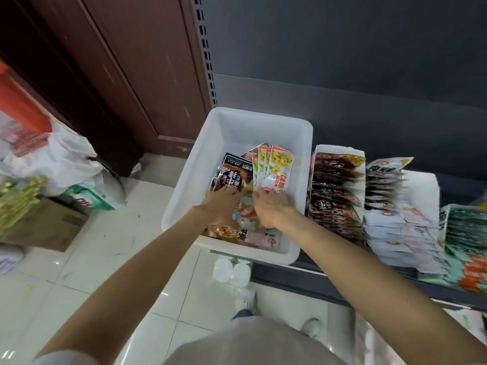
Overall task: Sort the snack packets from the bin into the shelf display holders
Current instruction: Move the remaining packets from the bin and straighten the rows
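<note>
Both my hands are down in the white bin (263,122). Right hand (274,209) pinches a fanned stack of green-and-orange fruit packets (274,167) by the bottom edge, held upright over the bin. Left hand (224,206) lies on the dark packets (232,175), fingers spread and slightly curled; can't tell if it's gripping one. More loose packets lie under both hands at the bin's near end. Bin sits at the left end of a dark shelf (329,283). Just right of it, a white display holder (340,150) is packed with dark brown packets, then a row of white packets (387,222), then green and orange ones at frame edge. Print on the packs is Chinese, too blurred to read. Behind: dark grey back panel with a slotted upright (207,48). Left: brown wooden door (118,75), pale glossy floor tiles (105,259), white plastic bags (52,159), a cardboard box (50,227).
</note>
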Demonstrator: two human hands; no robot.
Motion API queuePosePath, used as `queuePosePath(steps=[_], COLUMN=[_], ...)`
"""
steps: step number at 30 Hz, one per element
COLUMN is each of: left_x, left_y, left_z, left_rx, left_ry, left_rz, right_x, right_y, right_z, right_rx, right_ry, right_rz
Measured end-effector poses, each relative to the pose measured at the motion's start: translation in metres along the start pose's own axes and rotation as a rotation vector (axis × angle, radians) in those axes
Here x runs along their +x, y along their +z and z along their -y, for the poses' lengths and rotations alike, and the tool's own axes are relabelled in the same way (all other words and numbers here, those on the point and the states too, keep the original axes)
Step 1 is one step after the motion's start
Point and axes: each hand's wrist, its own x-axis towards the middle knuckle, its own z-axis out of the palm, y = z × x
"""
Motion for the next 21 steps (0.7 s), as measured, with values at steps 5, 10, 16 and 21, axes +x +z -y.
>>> queuePosePath(steps=[5,10,16,21], left_x=[-0.003,-0.025,-0.037,-0.053], left_y=[-0.002,-0.017,-0.025,-0.054], left_z=[0.007,0.014,0.017,-0.021], left_rx=[0.001,-0.171,-0.251,-0.597], left_ry=[0.047,0.127,0.09,0.063], left_rz=[-0.216,-0.558,-0.799,-0.796], right_x=[0.004,-0.015,-0.042,-0.079], right_y=[-0.002,-0.016,-0.028,-0.041], right_z=[-0.005,-0.023,-0.049,-0.069], right_rx=[0.172,0.385,0.64,1.239], right_ry=[0.086,0.065,-0.009,-0.056], right_rz=[-0.142,-0.443,-0.775,-0.791])
